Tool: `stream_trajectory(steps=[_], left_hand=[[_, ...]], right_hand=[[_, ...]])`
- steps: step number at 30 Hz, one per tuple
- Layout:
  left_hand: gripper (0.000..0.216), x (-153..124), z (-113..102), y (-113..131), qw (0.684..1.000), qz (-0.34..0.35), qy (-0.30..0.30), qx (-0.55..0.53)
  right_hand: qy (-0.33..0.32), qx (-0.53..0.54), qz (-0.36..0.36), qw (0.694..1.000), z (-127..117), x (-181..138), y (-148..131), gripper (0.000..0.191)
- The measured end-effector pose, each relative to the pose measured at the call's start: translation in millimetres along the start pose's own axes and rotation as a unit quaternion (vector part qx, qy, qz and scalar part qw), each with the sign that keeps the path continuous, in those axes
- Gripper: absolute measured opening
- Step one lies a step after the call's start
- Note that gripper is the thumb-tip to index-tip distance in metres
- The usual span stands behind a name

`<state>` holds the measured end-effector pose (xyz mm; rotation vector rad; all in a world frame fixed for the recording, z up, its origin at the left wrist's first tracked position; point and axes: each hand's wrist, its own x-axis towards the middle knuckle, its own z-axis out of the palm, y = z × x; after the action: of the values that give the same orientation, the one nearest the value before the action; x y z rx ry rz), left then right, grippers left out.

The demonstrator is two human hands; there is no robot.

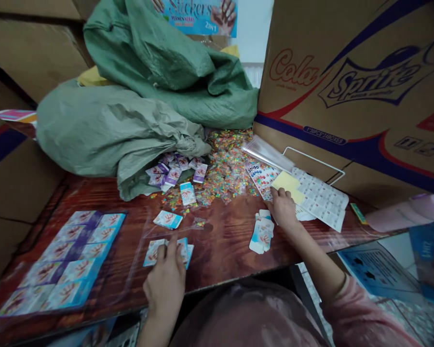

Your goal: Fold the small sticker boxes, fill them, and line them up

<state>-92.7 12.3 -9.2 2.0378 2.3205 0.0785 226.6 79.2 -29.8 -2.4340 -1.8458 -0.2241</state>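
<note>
My left hand (166, 270) lies over small blue and white printed boxes (152, 253), fingers stretched forward and touching them. Another such box (168, 220) rests just beyond the fingertips. My right hand (284, 208) reaches to the paper sheets, its fingers curled over the lower edge of a yellow paper (285, 183); what the fingertips hold is hidden. Beside that yellow paper is a sheet of colourful stickers (261, 176), with a white printed sheet (323, 197) to the right. Flattened box blanks (262, 233) lie left of my right wrist.
Rows of boxes (63, 260) stand at the left. A green sack (104, 130) leans behind purple boxes (173, 174) and a pile of small colourful candies (227, 164). A large carton (347, 86) closes off the back right. A pink bottle (408, 214) lies at the right edge.
</note>
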Motion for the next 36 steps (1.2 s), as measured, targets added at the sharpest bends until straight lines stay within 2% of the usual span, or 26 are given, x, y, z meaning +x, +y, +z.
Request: stream_trajectory(steps=[3,6,9,11,14,17,22,27,29,33,36], left_hand=[[0.043,-1.0,-6.0,0.3,1.0,0.002,0.009,0.01],[0.04,-1.9,-10.3,2.1,0.999,0.011,0.05,-0.016],[0.034,-1.6,-9.9,9.8,0.987,0.046,0.095,-0.117],[0.031,0.2,-6.4,19.5,0.966,0.081,0.086,-0.229],[0.026,4.3,1.5,40.6,0.91,0.112,0.005,-0.4],[0.026,7.9,6.9,66.4,0.846,0.102,-0.097,-0.515],[0.039,17.1,5.3,111.3,0.704,0.045,-0.296,-0.644],[0.043,39.4,11.3,157.2,0.57,-0.001,-0.373,-0.732],[0.037,49.0,17.3,172.4,0.521,-0.052,-0.395,-0.755],[0.028,60.9,28.7,187.5,0.494,-0.106,-0.382,-0.774],[0.03,62.7,33.1,186.8,0.48,-0.118,-0.383,-0.78]], right_hand=[[0.003,0.006,-0.006,1.0,2.1,-2.2,-1.9,0.041],[-0.004,0.024,0.005,1.0,-4.0,-2.0,-0.7,0.039],[0.006,0.039,0.017,0.999,-15.5,-3.3,2.5,0.04],[0.018,0.047,0.02,0.999,-23.9,-5.4,4.3,0.041],[0.036,0.054,0.013,0.998,-35.0,-10.2,5.3,0.04],[0.06,0.051,-0.002,0.997,-43.8,-17.4,5.4,0.039],[0.094,0.059,-0.015,0.994,-52.1,-36.9,2.9,0.041],[0.095,0.092,-0.022,0.991,-49.0,-63.6,-9.4,0.04],[0.098,0.114,-0.023,0.988,-44.7,-71.1,-13.9,0.039],[0.092,0.23,-0.036,0.968,-36.6,-71.3,-13.5,0.033],[0.068,0.371,-0.018,0.926,-31.2,-58.7,-6.1,0.036]])
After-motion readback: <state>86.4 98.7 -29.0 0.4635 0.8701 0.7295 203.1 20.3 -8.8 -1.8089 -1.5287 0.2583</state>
